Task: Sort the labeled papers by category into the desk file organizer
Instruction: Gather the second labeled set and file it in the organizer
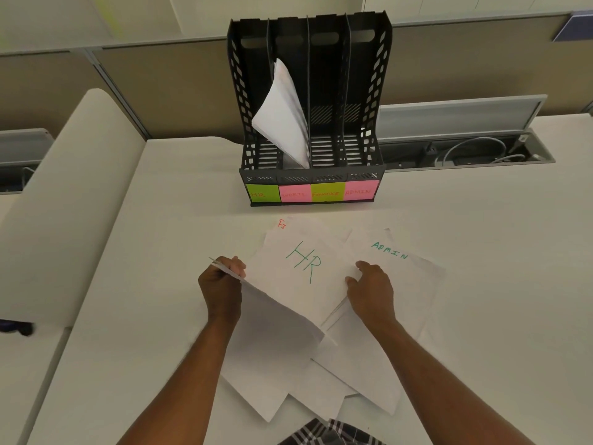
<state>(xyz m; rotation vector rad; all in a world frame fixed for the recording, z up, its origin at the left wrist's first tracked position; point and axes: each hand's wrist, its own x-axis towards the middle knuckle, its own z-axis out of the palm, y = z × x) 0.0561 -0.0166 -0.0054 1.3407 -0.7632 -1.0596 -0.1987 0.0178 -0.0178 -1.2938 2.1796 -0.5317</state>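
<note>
My left hand (pixel 223 284) pinches the upper corner of a blank-faced sheet (pixel 272 342) lifted off the pile, while my right hand (pixel 369 290) rests fingers-down on the right edge of the HR paper (pixel 301 271), pressing rather than gripping it. That paper lies between the two hands, tilted, with the ADMIN paper (pixel 394 255) just beyond to the right. Straight ahead on the worktop (pixel 160 220) stands the file organizer (pixel 311 101); its HR slot (pixel 261 192) is leftmost, so my left hand is nearer, and only the SPORTS slot (pixel 293 194) holds papers.
</note>
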